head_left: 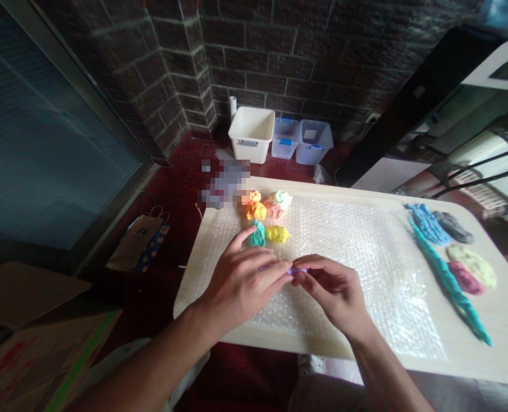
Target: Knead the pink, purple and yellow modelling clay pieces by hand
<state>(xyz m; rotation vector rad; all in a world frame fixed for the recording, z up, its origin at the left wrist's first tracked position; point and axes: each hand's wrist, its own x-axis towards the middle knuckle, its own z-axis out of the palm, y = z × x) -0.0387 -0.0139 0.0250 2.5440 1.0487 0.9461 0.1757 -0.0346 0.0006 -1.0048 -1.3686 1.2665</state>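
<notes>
Over the bubble wrap (pixel 343 246), both hands (pixel 245 283) (pixel 337 289) pinch one purple piece (pixel 295 272) between their fingertips; light, even pressure would keep it from flattening. Yellow (pixel 278 234) and teal (pixel 256 233) lumps sit just beyond. Wrap and lumps lie on the pale counter (pixel 322 343); storage bins (pixel 252 134) stand by the dark brick wall (pixel 258 51).
</notes>
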